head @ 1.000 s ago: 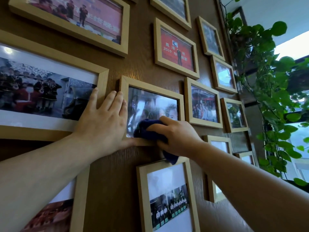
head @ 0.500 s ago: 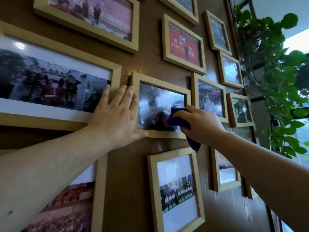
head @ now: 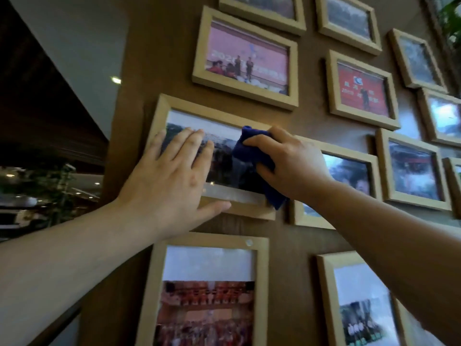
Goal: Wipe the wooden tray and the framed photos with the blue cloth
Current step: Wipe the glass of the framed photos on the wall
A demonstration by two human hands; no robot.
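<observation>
A large framed photo (head: 219, 126) in a light wooden frame hangs on the brown wall at the middle left. My left hand (head: 169, 181) lies flat on its glass, fingers spread, thumb along the bottom rail. My right hand (head: 287, 161) presses the dark blue cloth (head: 245, 152) against the right part of the same glass; a corner of the cloth hangs below the hand. The wooden tray is not in view.
Several more framed photos cover the wall: a pink one (head: 245, 58) above, a red one (head: 363, 88) at the upper right, a smaller one (head: 346, 171) right of my hand, two (head: 207, 290) below. The wall's left edge (head: 119, 171) borders a dim room.
Both hands have shifted left from the smaller middle frame to the large frame beside it. The view has swung left with them, and the plants at the right are out of sight.
</observation>
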